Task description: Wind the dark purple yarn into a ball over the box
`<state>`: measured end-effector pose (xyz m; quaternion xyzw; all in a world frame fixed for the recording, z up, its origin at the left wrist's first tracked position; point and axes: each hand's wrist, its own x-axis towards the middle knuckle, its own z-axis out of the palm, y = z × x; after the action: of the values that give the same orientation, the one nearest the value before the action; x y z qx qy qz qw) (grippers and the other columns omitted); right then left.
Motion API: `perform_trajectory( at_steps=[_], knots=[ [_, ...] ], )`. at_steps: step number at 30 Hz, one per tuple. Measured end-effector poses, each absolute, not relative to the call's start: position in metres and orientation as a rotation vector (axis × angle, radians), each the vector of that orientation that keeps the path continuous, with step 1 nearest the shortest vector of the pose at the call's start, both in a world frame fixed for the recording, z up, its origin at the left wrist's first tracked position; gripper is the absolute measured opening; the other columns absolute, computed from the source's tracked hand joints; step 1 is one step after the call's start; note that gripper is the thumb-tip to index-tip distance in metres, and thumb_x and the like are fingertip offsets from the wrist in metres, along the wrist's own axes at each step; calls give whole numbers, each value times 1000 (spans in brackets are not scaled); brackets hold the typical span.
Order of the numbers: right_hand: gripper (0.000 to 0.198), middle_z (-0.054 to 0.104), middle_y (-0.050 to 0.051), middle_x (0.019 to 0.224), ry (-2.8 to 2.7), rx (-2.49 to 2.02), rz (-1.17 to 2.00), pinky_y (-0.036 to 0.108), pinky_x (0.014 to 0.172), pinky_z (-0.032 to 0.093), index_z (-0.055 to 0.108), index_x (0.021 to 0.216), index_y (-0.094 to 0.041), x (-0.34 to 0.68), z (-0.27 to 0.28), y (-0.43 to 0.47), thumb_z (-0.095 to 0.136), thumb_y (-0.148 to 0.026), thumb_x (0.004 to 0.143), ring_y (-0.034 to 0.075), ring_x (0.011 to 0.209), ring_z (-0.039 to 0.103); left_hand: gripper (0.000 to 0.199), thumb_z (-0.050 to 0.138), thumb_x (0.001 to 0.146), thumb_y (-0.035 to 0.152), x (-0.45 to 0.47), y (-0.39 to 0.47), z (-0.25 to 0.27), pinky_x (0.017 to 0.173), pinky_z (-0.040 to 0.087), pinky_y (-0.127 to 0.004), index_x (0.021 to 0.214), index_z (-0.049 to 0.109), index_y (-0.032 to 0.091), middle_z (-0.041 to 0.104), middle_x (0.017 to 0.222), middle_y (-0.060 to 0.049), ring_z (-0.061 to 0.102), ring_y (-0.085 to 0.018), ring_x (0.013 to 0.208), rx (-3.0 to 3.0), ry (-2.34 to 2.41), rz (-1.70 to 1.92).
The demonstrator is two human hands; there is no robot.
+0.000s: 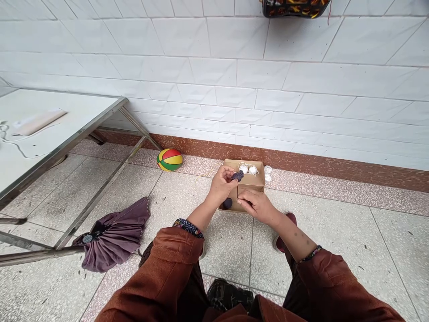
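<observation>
My left hand [221, 182] pinches a small dark purple knitted or crocheted piece [237, 175] between thumb and fingers. Lower and to the right, my right hand [257, 205] is closed on a dark strand of yarn [237, 192] that runs up toward the piece. Both hands are over a shallow cardboard box [246, 180] in two parts on the floor. A dark ball of yarn [227, 203] lies in the near part. In the far part sit two white balls of yarn [252, 170] with loose ends.
White round items [267, 173] lie right of the box by the tiled wall [228, 71]. A striped ball [169, 159] and a folded purple umbrella [115, 235] are on the floor at left, near a metal-framed table [83, 105]. A dark basket [296, 8] shows at the top.
</observation>
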<state>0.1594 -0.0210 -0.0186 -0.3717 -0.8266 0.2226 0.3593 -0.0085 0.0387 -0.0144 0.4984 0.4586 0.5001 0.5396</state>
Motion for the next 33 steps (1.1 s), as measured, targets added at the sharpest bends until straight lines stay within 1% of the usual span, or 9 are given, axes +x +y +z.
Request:
perform_trajectory(
  at_steps=[5,9,12,16,19,22,26,30,33],
  knots=[
    [17,67,3,80,-1895,-1022,572,30,68,48,64,92,-23,179,-4,-12,52,-31,101,17,73,61,48,71,62,6,-6,32,-15,72,45,-26,105,56,20,62,87,1,59,-12,77,1485,1101,1030],
    [19,65,2,79,-1684,-1215,548,30,68,47,62,86,-22,192,-12,4,54,-34,99,17,72,59,53,70,64,6,-4,23,-7,77,46,-28,112,54,22,63,87,2,59,-12,78,1529,828,862],
    [23,64,1,77,-1655,-1294,597,29,67,46,61,82,-22,190,-26,10,53,-36,98,17,70,58,52,72,66,10,-4,21,-1,81,46,-29,112,53,23,64,91,1,62,-13,84,1371,725,872],
    [20,64,2,76,-1797,-1253,622,29,66,47,60,84,-23,174,-36,2,50,-32,99,18,71,60,45,75,69,16,-5,27,0,83,46,-28,108,54,22,66,91,1,63,-12,84,1173,806,1060],
    [18,65,2,78,-1932,-1184,605,29,69,47,60,87,-23,164,-32,-7,50,-29,100,18,73,62,39,74,69,16,-7,33,-5,83,46,-27,103,55,20,68,89,1,63,-11,83,1108,910,1162],
    [19,65,3,79,-2038,-1105,591,29,68,47,62,87,-22,162,-22,-14,50,-29,101,18,73,61,38,75,67,13,-7,38,-11,81,47,-27,99,56,20,67,87,1,63,-12,82,1136,998,1195],
    [15,63,2,75,-2025,-1001,620,29,64,46,64,89,-23,170,-8,-14,55,-30,99,16,66,58,40,72,63,6,-5,37,-14,79,48,-28,97,58,19,67,88,-1,63,-14,83,1356,1117,1157],
    [15,66,3,80,-1842,-1039,615,31,69,49,66,89,-23,185,-1,-5,57,-32,98,18,73,61,41,71,62,5,-1,28,-7,78,48,-28,99,60,20,65,88,0,61,-14,81,1564,1023,1015],
    [17,65,3,80,-1720,-1126,590,31,70,49,65,87,-22,193,-6,2,58,-33,98,18,74,61,38,70,64,6,0,22,1,79,48,-29,99,60,20,64,89,0,60,-13,81,1547,880,925]
  ],
)
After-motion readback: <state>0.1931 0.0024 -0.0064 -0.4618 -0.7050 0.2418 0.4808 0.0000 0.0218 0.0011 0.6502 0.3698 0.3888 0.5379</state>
